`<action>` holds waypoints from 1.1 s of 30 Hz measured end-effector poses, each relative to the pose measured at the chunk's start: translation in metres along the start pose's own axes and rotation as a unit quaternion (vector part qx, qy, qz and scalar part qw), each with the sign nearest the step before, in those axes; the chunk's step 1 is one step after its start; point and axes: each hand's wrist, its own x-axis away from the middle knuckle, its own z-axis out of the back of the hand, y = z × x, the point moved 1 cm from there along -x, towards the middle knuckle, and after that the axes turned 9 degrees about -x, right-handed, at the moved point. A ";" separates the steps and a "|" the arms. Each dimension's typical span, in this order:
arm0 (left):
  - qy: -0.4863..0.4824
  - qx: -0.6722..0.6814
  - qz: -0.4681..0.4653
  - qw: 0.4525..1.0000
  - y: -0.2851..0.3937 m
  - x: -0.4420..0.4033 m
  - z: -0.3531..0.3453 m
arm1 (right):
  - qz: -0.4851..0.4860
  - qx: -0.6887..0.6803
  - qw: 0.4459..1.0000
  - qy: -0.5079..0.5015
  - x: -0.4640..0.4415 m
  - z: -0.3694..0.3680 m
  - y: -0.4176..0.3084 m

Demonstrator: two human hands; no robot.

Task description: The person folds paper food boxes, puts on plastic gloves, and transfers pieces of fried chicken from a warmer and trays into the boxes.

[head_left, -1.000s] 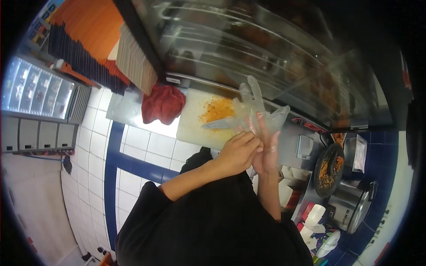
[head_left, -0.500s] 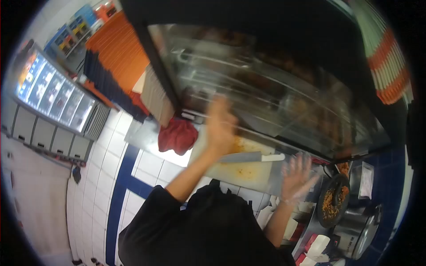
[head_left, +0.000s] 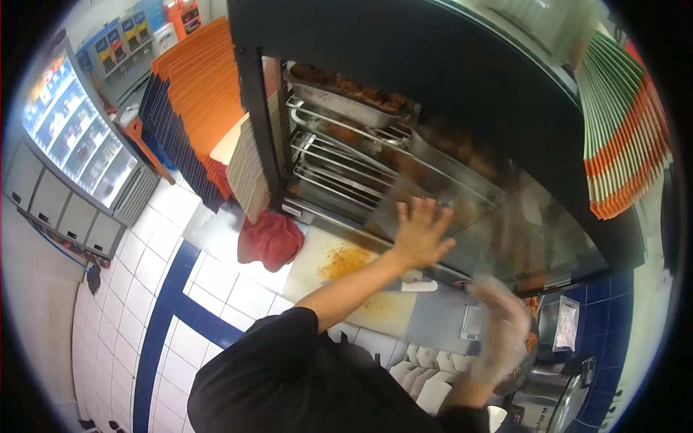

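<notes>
My left hand [head_left: 422,234] is bare, its fingers spread flat against the sliding glass door [head_left: 462,216] of a black food warmer [head_left: 339,43]. Left of the glass, the warmer's wire racks [head_left: 339,169] and a metal tray of browned food [head_left: 346,101] show through a gap. My right hand [head_left: 502,325], in a clear plastic glove, is raised below the warmer's right part; motion blurs its fingers. Under my left forearm lies a white cutting board [head_left: 307,263] with orange stains. On it, a knife's white handle [head_left: 420,286] shows; my arm hides most of the blade.
A red cloth [head_left: 271,240] lies left of the board. Orange folded cartons [head_left: 198,79] are stacked beside the warmer. White boxes [head_left: 426,368], a small scale [head_left: 471,322] and a metal pot [head_left: 548,397] are at lower right. A lit display fridge [head_left: 79,123] stands far left.
My left hand has moved right along the warmer, and the glass has slid right, uncovering the left racks. My right hand has turned, its fingers no longer spread upward. The view has shifted.
</notes>
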 end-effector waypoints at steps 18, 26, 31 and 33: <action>-0.009 0.414 0.563 0.715 -0.122 0.001 0.103 | -0.207 0.565 0.789 -0.124 -0.234 -0.037 0.210; -0.083 0.470 0.585 0.656 -0.102 0.013 0.108 | -0.049 0.285 0.957 -0.035 -0.169 -0.073 0.153; -0.100 0.456 0.582 0.665 -0.104 0.012 0.104 | 0.222 0.537 0.810 -0.079 -0.138 -0.103 0.124; -0.083 0.450 0.576 0.677 -0.100 0.006 0.105 | 0.223 0.506 0.827 -0.103 -0.120 -0.099 0.114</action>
